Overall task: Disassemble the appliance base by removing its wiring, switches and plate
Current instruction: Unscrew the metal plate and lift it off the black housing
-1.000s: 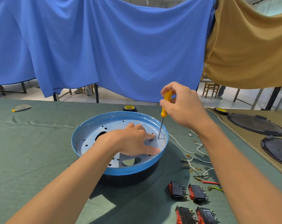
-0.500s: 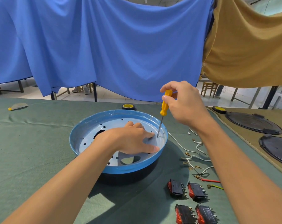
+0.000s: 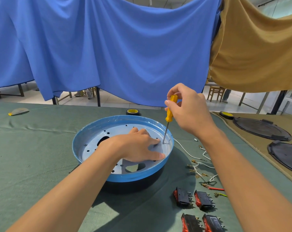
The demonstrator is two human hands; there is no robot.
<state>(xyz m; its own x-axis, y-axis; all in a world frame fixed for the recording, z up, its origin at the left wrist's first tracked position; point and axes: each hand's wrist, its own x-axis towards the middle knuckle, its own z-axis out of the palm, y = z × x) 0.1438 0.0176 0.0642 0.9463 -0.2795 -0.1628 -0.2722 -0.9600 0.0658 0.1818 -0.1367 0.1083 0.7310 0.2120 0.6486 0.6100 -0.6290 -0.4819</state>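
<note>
The round appliance base [image 3: 91,131], blue-rimmed over a black body, sits on the green cloth in the middle. Its pale metal plate [image 3: 93,146], full of holes, lies inside. My left hand [image 3: 136,146] rests flat on the plate, fingers spread. My right hand [image 3: 188,111] grips a yellow-handled screwdriver [image 3: 169,114], held nearly upright with its tip on a screw at the plate's right edge. Removed white wires [image 3: 198,164] with brass terminals lie to the right. Several black-and-red switches [image 3: 183,196] lie at the front right.
A roll of black tape [image 3: 132,112] stands behind the base. Two dark round covers [image 3: 260,128] and another tape roll [image 3: 226,115] lie on a tan cloth at the right. A small tool [image 3: 18,111] lies at the far left. Blue and tan sheets hang behind the table.
The view has shifted slightly. My right hand's fingers have shifted on the screwdriver handle, whose tip stays at the same screw. My left hand stays flat on the plate.
</note>
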